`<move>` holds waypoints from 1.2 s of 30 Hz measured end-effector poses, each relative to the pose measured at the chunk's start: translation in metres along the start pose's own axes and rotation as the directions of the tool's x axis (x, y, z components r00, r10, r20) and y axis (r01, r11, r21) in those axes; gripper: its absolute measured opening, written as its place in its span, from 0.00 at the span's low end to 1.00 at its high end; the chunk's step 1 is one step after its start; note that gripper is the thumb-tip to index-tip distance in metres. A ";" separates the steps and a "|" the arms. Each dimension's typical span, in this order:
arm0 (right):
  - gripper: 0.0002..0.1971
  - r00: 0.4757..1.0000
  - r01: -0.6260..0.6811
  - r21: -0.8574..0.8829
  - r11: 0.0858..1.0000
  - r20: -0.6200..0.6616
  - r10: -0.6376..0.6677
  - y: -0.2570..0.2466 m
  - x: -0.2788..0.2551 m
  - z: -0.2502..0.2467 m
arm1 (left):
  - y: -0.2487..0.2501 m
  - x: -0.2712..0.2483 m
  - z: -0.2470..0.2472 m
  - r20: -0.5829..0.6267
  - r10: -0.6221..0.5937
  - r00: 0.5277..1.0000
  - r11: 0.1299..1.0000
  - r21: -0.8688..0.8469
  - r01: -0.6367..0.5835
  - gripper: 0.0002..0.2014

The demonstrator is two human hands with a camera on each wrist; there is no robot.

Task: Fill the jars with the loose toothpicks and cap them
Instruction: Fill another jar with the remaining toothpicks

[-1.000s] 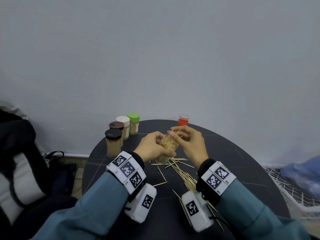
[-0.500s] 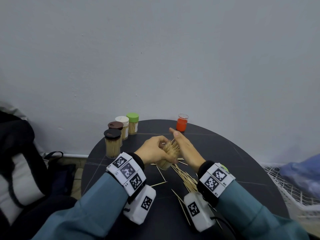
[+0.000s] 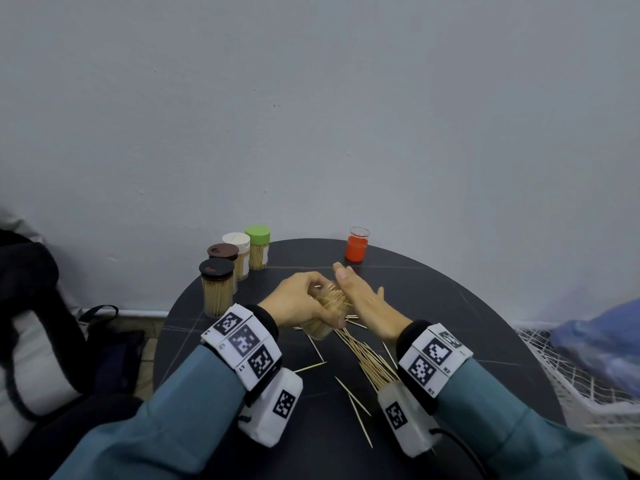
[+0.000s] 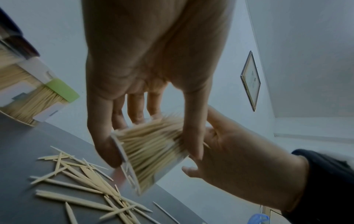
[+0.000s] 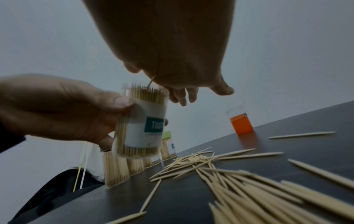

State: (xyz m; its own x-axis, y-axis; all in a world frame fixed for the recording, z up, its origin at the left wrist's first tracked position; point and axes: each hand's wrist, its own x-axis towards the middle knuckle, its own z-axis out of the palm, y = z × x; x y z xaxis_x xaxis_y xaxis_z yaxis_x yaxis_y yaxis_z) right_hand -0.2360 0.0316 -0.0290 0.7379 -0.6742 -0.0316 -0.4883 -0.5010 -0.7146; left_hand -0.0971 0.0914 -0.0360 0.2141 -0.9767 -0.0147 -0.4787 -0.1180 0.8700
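Toothpicks (image 3: 333, 296) bristled from the tilted jar (image 3: 320, 329) gripped in the left hand (image 3: 300, 304), its mouth against the flat, empty right hand (image 3: 363, 301).

Loose toothpicks (image 3: 367, 358) lie on the table (image 3: 467, 317), capped jars (image 3: 228, 268) far left.

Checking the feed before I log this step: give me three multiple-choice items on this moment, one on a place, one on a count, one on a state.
1. Where is the red cap?
A. far table edge
B. on the held jar
C. on the floor

2. How many capped jars stand at the table's left?
A. two
B. four
C. six

3. The jar in the left hand is:
A. capped
B. empty
C. open, packed with toothpicks

A: it stands alone near the wall.
B: two brown, one white, one green lid.
C: tips show at its mouth, under the flat right hand.
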 end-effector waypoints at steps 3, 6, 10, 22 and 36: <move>0.31 1.000 0.001 0.037 0.999 -0.004 -0.001 0.003 -0.001 -0.005 | 0.000 0.000 -0.001 -0.021 0.006 1.000 1.000 -0.024 -0.006 0.26; 0.31 0.999 0.021 0.106 0.994 -0.052 -0.016 0.007 -0.001 -0.011 | 0.001 0.001 0.000 -0.032 0.011 0.999 0.999 -0.040 -0.012 0.27; 0.26 0.987 0.107 0.189 0.976 -0.137 -0.081 0.005 -0.006 -0.017 | 0.001 0.001 0.001 -0.062 0.008 0.998 0.997 -0.080 -0.013 0.28; 0.01 0.909 0.254 -0.092 0.963 -0.319 -0.270 0.009 -0.003 -0.025 | -0.001 0.000 -0.001 -0.137 0.022 0.990 0.999 -0.024 -0.026 0.30; 0.06 0.930 0.279 -0.383 0.881 -0.120 -0.347 0.001 -0.001 -0.047 | 0.002 -0.003 -0.005 -0.122 0.060 0.991 0.986 0.164 -0.039 0.30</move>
State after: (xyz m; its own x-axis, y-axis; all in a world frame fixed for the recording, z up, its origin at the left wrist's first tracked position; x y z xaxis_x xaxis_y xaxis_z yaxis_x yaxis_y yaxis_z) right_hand -0.2598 0.0062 0.0029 0.8001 -0.5184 0.3019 -0.4024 -0.8370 -0.3707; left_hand -0.0943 0.0946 -0.0319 0.2878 -0.9527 0.0978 -0.6196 -0.1074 0.7776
